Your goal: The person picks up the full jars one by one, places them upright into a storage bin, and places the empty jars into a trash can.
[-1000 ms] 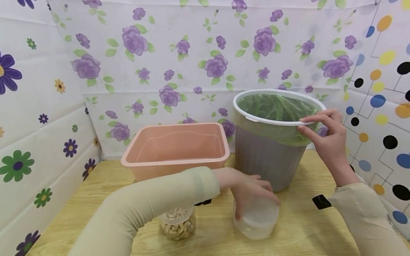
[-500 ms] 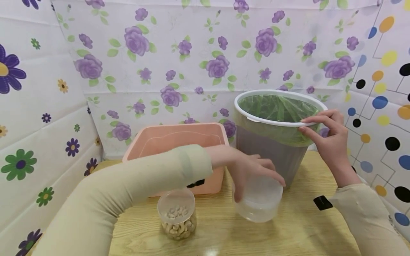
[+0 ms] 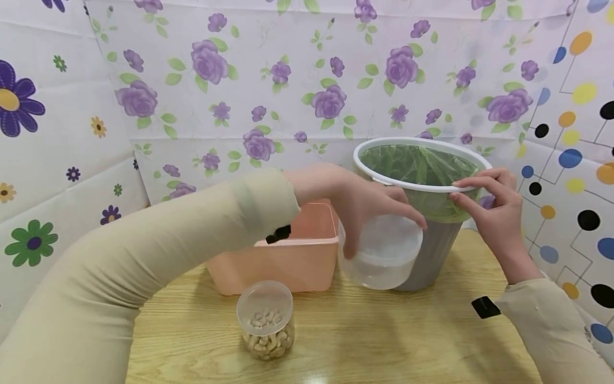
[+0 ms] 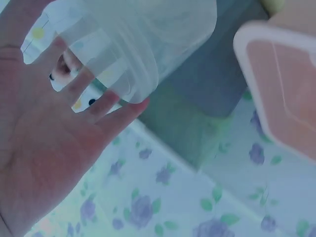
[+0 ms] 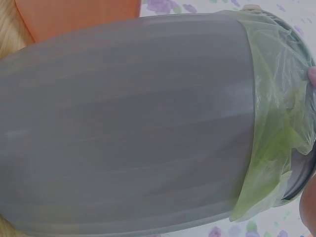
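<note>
My left hand (image 3: 366, 200) grips a clear plastic jar (image 3: 381, 256) from above, its fingers spread round the lidded top. The jar looks empty and hangs above the table, in front of the grey trash can (image 3: 436, 250). In the left wrist view the fingers show through the see-through jar (image 4: 182, 29). My right hand (image 3: 496, 213) pinches the can's white rim (image 3: 417, 184) at its right side, thumb outside. A green trash bag (image 3: 408, 160) lines the can and folds over its outside, also seen in the right wrist view as a loose bag edge (image 5: 269, 113).
A pink plastic basin (image 3: 278, 266) stands left of the can, partly hidden behind my left arm. A clear jar of cashews (image 3: 266, 325) sits on the wooden table (image 3: 350, 346) in front of it. Patterned cloth walls (image 3: 297, 69) close in the back and sides.
My left hand has raised the clear jar from the table, up and toward the can and basin. The right hand keeps its pinch on the rim.
</note>
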Available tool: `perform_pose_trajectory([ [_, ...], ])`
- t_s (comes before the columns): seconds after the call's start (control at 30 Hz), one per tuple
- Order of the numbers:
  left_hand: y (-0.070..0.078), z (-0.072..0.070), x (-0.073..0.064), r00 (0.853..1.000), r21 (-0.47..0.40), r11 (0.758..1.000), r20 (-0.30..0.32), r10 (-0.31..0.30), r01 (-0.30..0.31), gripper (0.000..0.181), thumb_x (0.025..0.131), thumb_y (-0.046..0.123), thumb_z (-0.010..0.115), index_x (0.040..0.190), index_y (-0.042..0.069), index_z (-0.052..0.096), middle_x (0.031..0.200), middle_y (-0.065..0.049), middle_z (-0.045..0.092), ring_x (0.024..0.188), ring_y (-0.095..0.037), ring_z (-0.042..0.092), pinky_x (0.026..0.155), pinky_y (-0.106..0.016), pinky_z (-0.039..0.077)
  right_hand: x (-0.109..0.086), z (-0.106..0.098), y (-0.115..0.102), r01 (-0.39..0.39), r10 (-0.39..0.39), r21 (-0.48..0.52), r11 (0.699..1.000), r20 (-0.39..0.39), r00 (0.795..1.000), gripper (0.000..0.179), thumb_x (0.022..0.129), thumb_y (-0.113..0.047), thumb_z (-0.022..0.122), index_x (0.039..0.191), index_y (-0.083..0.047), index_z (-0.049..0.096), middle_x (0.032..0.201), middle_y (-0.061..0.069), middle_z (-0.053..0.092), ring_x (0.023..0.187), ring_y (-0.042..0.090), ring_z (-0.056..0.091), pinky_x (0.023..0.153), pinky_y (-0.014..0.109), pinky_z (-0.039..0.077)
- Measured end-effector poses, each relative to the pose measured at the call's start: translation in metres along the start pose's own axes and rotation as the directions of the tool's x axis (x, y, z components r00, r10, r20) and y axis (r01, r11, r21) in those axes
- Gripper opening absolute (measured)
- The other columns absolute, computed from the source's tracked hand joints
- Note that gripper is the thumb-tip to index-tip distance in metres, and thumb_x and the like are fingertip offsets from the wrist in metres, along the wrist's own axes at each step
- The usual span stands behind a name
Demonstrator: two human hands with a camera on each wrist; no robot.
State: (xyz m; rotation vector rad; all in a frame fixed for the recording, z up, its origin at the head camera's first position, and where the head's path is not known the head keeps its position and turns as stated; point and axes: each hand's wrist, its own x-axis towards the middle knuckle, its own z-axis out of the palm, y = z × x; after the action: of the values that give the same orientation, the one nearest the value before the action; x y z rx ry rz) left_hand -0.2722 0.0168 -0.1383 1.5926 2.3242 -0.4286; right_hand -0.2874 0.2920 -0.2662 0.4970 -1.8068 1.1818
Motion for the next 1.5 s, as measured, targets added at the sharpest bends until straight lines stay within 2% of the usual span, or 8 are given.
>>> perform_pose_trajectory([
  [0.17,0.000,-0.022,-0.019,0.999,0.016,0.999,-0.005,-0.052,0.052,0.115,0.066,0.032,0.092,0.154,0.045,0.020,0.156,0.006,0.022,0.137,-0.011,0.032,0.107,-0.032,0.041,0.000,0.000,0.003,-0.011,0.011,0.007,1.000,-0.002,1.000,0.019,0.079,0.008,0.075,0.098,0.008,0.072,0.101,-0.021,0.052,0.107,0.002,0.040,0.077,0.018,0.023],
  [0.33,0.000,-0.043,-0.032,0.997,0.000,0.998,-0.015,-0.069,0.069,0.115,0.068,0.032,0.091,0.155,0.043,0.017,0.155,0.002,0.023,0.138,-0.015,0.031,0.108,-0.035,0.041,0.000,0.001,0.000,-0.014,0.014,0.021,1.000,-0.006,1.000,0.019,0.079,0.008,0.075,0.098,0.008,0.072,0.100,-0.021,0.053,0.106,0.002,0.040,0.083,0.019,0.023],
  [0.5,0.002,-0.063,-0.042,0.996,0.010,0.996,-0.023,-0.090,0.090,0.114,0.070,0.032,0.089,0.155,0.044,0.015,0.156,0.001,0.019,0.139,-0.018,0.030,0.109,-0.041,0.041,0.000,0.002,0.000,-0.035,0.035,0.018,0.999,-0.013,0.999,0.020,0.079,0.007,0.076,0.099,0.008,0.072,0.099,-0.020,0.052,0.107,0.002,0.041,0.086,0.019,0.025],
  [0.7,-0.002,-0.083,-0.048,0.984,0.030,0.987,-0.088,-0.152,0.155,0.117,0.070,0.029,0.090,0.155,0.047,0.012,0.160,0.003,0.014,0.144,-0.020,0.026,0.111,-0.044,0.040,0.000,0.003,0.006,-0.048,0.048,0.004,0.999,-0.007,0.999,0.020,0.079,0.007,0.076,0.099,0.008,0.072,0.099,-0.020,0.052,0.107,0.002,0.041,0.084,0.018,0.024],
  [0.87,-0.007,-0.097,-0.047,0.969,0.055,0.980,-0.168,-0.179,0.190,0.120,0.069,0.030,0.091,0.155,0.046,0.009,0.163,0.005,0.009,0.150,-0.017,0.016,0.113,-0.044,0.039,0.000,0.003,0.005,-0.035,0.035,0.006,0.999,-0.013,0.999,0.020,0.078,0.007,0.076,0.098,0.008,0.072,0.100,-0.021,0.052,0.106,0.002,0.041,0.084,0.018,0.025],
  [1.07,-0.016,-0.110,-0.042,0.947,0.073,0.972,-0.253,-0.200,0.224,0.121,0.068,0.030,0.091,0.155,0.046,0.009,0.161,0.007,0.010,0.148,-0.015,0.022,0.113,-0.041,0.041,0.000,0.002,0.002,-0.040,0.040,0.007,0.999,-0.018,0.999,0.020,0.079,0.007,0.076,0.098,0.008,0.072,0.100,-0.020,0.052,0.107,0.002,0.041,0.083,0.017,0.025],
  [1.3,-0.031,-0.114,-0.027,0.916,0.051,0.967,-0.336,-0.218,0.249,0.120,0.070,0.028,0.090,0.155,0.044,0.007,0.163,0.006,0.006,0.152,-0.016,0.013,0.117,-0.042,0.037,0.000,0.002,0.001,-0.030,0.031,0.006,1.000,-0.021,0.999,0.020,0.079,0.007,0.076,0.098,0.008,0.072,0.100,-0.021,0.052,0.106,0.002,0.041,0.081,0.018,0.024],
  [1.5,-0.040,-0.110,-0.009,0.899,0.006,0.967,-0.371,-0.235,0.256,0.119,0.070,0.024,0.090,0.156,0.043,0.009,0.164,0.007,0.005,0.153,-0.017,0.012,0.116,-0.042,0.038,0.000,0.002,-0.001,-0.014,0.015,0.006,1.000,-0.021,1.000,0.019,0.078,0.008,0.076,0.097,0.008,0.072,0.099,-0.020,0.052,0.105,0.002,0.040,0.082,0.018,0.024],
])
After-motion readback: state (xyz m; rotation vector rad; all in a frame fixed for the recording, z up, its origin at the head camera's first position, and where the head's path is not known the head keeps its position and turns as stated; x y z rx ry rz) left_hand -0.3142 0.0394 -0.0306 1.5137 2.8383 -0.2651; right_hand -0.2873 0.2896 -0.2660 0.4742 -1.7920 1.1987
